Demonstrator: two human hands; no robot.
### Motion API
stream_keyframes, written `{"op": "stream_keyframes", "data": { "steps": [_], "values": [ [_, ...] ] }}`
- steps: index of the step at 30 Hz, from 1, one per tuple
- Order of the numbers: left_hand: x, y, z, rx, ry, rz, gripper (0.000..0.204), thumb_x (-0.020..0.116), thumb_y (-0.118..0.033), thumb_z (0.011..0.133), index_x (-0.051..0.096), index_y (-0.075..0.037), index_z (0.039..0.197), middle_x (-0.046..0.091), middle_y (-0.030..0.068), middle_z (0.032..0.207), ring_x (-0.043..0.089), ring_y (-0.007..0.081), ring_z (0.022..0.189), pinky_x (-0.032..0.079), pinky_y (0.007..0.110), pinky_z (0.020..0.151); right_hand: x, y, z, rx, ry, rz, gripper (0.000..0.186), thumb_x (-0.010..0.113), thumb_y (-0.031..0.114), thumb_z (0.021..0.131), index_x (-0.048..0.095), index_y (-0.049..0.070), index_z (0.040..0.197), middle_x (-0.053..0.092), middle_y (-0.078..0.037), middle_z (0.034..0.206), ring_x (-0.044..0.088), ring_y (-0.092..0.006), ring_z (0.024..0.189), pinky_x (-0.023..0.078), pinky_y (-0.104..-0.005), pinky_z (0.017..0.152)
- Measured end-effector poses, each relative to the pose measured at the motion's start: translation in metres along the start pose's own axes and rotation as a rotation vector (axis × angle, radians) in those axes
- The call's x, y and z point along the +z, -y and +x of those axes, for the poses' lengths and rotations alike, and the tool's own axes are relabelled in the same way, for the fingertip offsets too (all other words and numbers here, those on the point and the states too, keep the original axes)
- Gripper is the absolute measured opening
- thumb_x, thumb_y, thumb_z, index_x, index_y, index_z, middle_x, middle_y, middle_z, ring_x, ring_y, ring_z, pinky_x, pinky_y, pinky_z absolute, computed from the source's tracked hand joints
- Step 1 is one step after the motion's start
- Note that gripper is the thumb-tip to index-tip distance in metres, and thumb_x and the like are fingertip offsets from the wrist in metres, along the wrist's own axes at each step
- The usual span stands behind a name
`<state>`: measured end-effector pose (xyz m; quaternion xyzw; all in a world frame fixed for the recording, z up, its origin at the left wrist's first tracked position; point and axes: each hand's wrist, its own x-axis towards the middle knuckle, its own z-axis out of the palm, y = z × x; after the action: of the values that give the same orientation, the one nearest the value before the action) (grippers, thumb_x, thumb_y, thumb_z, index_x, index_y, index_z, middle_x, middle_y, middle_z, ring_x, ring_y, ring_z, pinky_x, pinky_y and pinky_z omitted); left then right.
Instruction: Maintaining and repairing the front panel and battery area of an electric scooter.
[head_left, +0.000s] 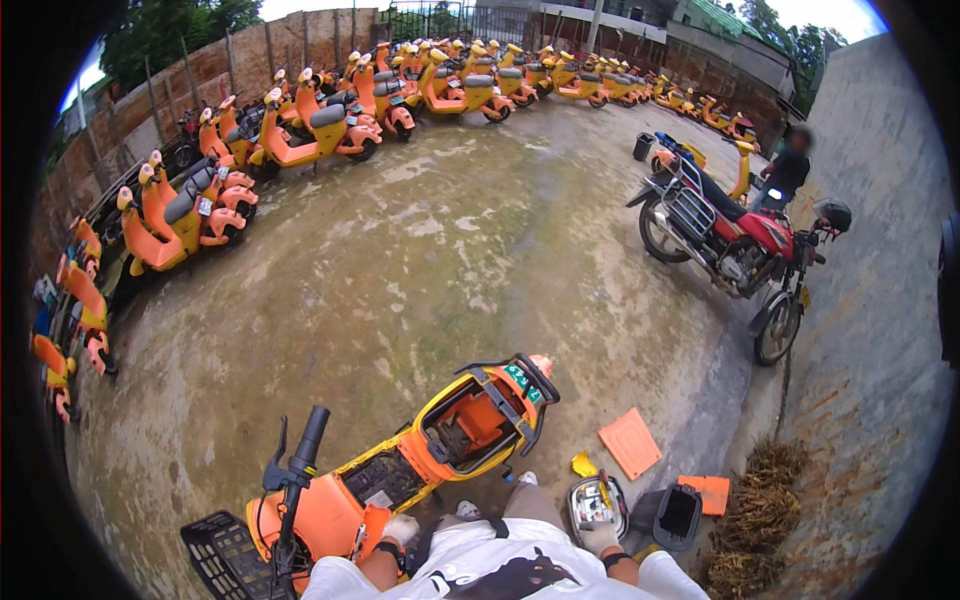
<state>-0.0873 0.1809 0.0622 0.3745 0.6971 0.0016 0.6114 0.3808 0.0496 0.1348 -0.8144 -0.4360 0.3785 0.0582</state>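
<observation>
A yellow and orange scooter [405,450] stands before me, its seat off and its under-seat bay uncovered. My left hand [402,529], in a pale glove, is closed at the edge of a small orange panel [370,531] by the scooter's front; the fingertips are hard to make out. To the right, my gloved right hand [600,539] reaches down to the near end of a shallow dark-rimmed tray [624,510]. Inside lies a yellow-handled tool [604,490] among small items. That hand's fingers point into the tray, and what they touch is hidden.
Right of the tray are a black bin [677,518], a flat orange panel [631,443], an orange piece [708,493] and dry straw [765,510]. A red motorcycle [745,225] and another person [790,170] stand by the concrete wall [880,250]. Parked scooters [320,130] line the far side.
</observation>
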Motion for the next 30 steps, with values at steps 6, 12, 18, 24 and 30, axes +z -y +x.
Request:
{"op": "stream_keyframes", "data": {
  "steps": [6,12,18,24,30],
  "values": [
    [-0.001,0.005,0.008,-0.001,-0.015,-0.057,0.023,0.054,-0.018,0.092,0.068,0.000,0.088,0.067,0.0108,0.074,0.065,0.0224,0.059,0.053,0.035,0.054,-0.002,-0.005,0.002,0.093,0.020,-0.039,0.039,0.057,0.040,0.084,0.076,0.010,0.100,0.073,-0.016,0.092,0.070,-0.0301,0.086,0.054,-0.0387,0.081],
    [-0.003,0.004,-0.003,-0.031,-0.049,-0.130,0.012,0.057,-0.011,0.085,0.066,-0.006,0.079,0.065,0.0061,0.070,0.062,0.0189,0.059,0.053,0.033,0.055,0.010,-0.022,0.019,0.106,0.009,-0.148,0.048,0.057,0.049,0.085,0.075,0.008,0.101,0.068,-0.024,0.107,0.065,-0.0385,0.104,0.048,-0.0431,0.094],
    [0.012,0.032,-0.023,-0.087,-0.080,-0.185,0.018,0.056,-0.017,0.085,0.068,-0.004,0.085,0.068,0.0109,0.077,0.067,0.0220,0.063,0.054,0.036,0.057,-0.004,-0.030,0.053,-0.023,0.078,-0.127,0.044,0.056,0.039,0.084,0.074,0.006,0.105,0.067,-0.028,0.107,0.063,-0.0409,0.107,0.048,-0.0433,0.098],
    [0.032,0.038,-0.057,-0.082,-0.370,-0.241,0.023,0.053,-0.024,0.085,0.069,-0.008,0.084,0.067,0.0091,0.068,0.065,0.0222,0.057,0.052,0.038,0.055,-0.045,0.017,0.114,-0.060,0.247,-0.044,0.040,0.062,0.034,0.082,0.074,0.003,0.104,0.072,-0.021,0.098,0.070,-0.0306,0.094,0.053,-0.0379,0.086],
    [0.067,0.046,-0.132,-0.058,-1.034,-0.153,0.025,0.060,-0.022,0.083,0.070,-0.006,0.098,0.070,0.0205,0.099,0.066,0.0390,0.092,0.053,0.046,0.085,-0.053,0.073,0.187,-0.143,0.418,-0.014,0.030,0.060,0.021,0.086,0.072,0.000,0.102,0.070,-0.015,0.082,0.066,-0.0209,0.070,0.052,-0.0334,0.063]
  ]
}}
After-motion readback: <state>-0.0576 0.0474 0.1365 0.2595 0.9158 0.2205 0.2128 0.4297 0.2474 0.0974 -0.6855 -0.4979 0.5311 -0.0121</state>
